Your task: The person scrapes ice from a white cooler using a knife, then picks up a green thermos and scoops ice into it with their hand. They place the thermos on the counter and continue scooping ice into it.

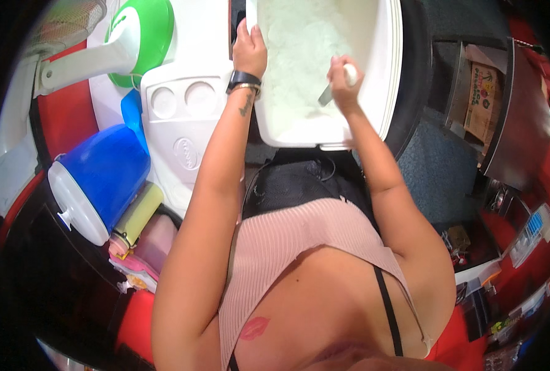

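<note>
Before me stands a white plastic cooler box (328, 138) with a pale, cloudy mass (298, 51) inside; whether that is ice or liquid is hard to tell. My left hand (250, 53) grips the box's left rim, a dark watch and a bracelet on its wrist. Inside the box, my right hand (346, 83) is closed around the pale handle (350, 74) of a knife-like tool. Its flat metal blade (326, 95) slants down to the left from under the fist, close above the pale mass.
Left of the box lies a white cooler lid (186, 116) with two round recesses. Beyond it are a fan with a green base (156, 41), a blue jug (103, 167) with a white cap and a yellow container (138, 211). A printed cardboard box (481, 102) sits in a shelf at right.
</note>
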`<action>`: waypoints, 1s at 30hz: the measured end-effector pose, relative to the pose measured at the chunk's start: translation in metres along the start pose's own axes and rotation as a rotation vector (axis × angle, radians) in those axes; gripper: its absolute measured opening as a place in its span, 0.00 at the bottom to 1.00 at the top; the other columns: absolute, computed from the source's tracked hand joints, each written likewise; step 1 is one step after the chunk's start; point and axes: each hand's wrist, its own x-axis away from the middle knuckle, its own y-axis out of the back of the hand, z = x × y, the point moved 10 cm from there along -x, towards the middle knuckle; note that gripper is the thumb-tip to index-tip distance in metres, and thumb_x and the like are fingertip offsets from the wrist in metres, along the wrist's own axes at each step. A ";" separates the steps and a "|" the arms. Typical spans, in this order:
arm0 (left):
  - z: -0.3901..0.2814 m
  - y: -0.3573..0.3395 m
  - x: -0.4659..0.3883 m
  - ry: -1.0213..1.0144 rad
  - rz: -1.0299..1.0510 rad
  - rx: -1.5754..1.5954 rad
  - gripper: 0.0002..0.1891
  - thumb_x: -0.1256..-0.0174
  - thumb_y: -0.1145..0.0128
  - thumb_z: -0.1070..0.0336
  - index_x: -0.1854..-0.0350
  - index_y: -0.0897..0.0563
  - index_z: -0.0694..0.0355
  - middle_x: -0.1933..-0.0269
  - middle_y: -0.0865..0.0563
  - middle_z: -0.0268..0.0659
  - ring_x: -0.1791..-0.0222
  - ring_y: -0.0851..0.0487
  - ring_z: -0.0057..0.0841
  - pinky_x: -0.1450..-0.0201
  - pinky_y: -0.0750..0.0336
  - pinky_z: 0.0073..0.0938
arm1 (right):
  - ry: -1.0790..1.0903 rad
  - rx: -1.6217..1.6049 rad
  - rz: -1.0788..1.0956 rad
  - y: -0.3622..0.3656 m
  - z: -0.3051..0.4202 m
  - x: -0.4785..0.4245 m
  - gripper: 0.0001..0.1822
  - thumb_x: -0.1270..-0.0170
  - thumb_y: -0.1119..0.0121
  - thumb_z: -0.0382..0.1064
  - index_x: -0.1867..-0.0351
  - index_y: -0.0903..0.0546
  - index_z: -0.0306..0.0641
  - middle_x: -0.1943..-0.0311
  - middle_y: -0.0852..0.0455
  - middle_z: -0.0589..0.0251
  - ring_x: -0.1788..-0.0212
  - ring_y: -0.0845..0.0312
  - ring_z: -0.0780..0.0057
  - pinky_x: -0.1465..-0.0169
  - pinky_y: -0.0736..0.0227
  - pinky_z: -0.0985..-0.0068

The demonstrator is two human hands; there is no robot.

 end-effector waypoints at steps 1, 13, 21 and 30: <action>0.005 0.003 0.008 0.037 0.017 -0.007 0.21 0.28 0.58 0.55 0.42 0.31 0.66 0.58 0.16 0.55 0.56 0.18 0.50 0.53 0.25 0.43 | -0.006 -0.053 0.011 0.000 0.014 0.007 0.15 0.34 0.45 0.36 0.81 0.28 0.38 0.87 0.31 0.73 0.82 0.38 0.88 0.79 0.43 0.83; -0.005 0.005 0.004 -0.030 -0.044 -0.032 0.20 0.28 0.59 0.55 0.42 0.31 0.63 0.58 0.16 0.52 0.58 0.17 0.49 0.55 0.24 0.43 | 0.229 0.180 0.117 -0.020 0.006 -0.007 0.14 0.36 0.46 0.33 0.81 0.27 0.40 0.86 0.29 0.72 0.81 0.34 0.86 0.77 0.39 0.84; 0.011 0.010 0.006 0.166 0.007 -0.011 0.22 0.28 0.58 0.54 0.41 0.31 0.64 0.58 0.16 0.52 0.55 0.18 0.49 0.52 0.25 0.41 | 0.005 -0.461 -0.132 0.028 0.071 -0.107 0.10 0.33 0.48 0.41 0.74 0.30 0.47 0.86 0.34 0.75 0.88 0.43 0.85 0.84 0.44 0.81; -0.003 0.001 -0.018 -0.005 -0.005 0.019 0.20 0.29 0.57 0.58 0.42 0.30 0.66 0.58 0.16 0.55 0.57 0.19 0.51 0.55 0.24 0.43 | -0.009 -0.176 -0.163 0.019 -0.024 -0.062 0.14 0.36 0.45 0.37 0.81 0.30 0.42 0.89 0.31 0.70 0.88 0.36 0.82 0.82 0.39 0.79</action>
